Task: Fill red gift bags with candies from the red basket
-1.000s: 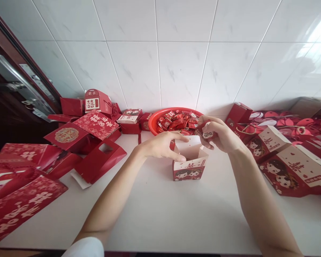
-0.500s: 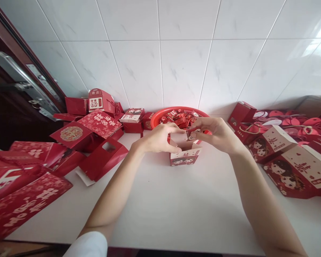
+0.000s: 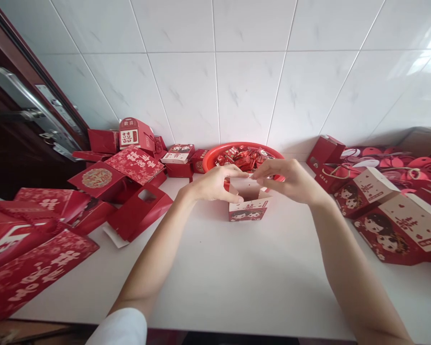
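Note:
A small gift box (image 3: 247, 215), red and cream with cartoon faces on its front, stands upright on the white table with its top flaps up. My left hand (image 3: 215, 186) grips it from the left, thumb at the front flap and fingers at the back flap. Over the box's right rear side is my right hand (image 3: 285, 178), fingers apart, with no packet visible in it. Just behind is a red plastic basket (image 3: 209, 160) of red-wrapped candies (image 3: 242, 157). The bottom of the box is hidden from view.
Red gift boxes (image 3: 138, 165) are heaped on the left, beside a dark door with a metal handle (image 3: 17, 88). On the right lie more cartoon-printed boxes (image 3: 398, 230) and several pink and red round pieces (image 3: 391, 163). A tiled wall (image 3: 249, 96) closes off the back.
The small red wrapped packet that was between my right fingers above the box is no longer visible there. My left hand keeps its hold on the box.

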Tool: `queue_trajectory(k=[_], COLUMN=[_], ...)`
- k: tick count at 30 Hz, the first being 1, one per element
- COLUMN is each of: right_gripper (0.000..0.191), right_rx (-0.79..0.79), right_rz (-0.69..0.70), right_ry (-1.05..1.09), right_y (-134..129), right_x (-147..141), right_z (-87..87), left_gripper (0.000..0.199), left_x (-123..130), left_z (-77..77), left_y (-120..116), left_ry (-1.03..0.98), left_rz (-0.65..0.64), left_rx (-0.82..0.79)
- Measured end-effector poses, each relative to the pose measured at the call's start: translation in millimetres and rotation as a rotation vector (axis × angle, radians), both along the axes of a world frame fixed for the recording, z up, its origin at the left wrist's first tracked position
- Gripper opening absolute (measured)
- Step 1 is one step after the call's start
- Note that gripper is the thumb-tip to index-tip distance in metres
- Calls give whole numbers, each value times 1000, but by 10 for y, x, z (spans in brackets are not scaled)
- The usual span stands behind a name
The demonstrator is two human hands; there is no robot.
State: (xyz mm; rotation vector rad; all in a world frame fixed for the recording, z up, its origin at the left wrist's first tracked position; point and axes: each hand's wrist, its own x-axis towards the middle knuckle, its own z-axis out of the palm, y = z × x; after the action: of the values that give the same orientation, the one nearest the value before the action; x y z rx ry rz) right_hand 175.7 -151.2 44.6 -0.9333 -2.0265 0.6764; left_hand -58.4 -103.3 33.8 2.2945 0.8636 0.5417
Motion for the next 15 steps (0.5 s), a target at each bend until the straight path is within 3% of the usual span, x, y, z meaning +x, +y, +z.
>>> queue_trajectory(k=[5, 10, 15], right_gripper=[16, 31, 49], right_rx=[62, 19, -76], right_rz=[-179, -172, -166], right_ry=[95, 3, -186], right_y=[-70, -26, 122], right_x=[168, 301, 308], right_z=[111, 73, -81], left_gripper=[62, 44, 36], left_x=[-16, 13, 37], left_z=[-32, -50, -91], left_y=[35, 34, 62], left_ry=[0, -27, -77], left_rz=[31, 62, 28], left_rx=[-16, 60, 163])
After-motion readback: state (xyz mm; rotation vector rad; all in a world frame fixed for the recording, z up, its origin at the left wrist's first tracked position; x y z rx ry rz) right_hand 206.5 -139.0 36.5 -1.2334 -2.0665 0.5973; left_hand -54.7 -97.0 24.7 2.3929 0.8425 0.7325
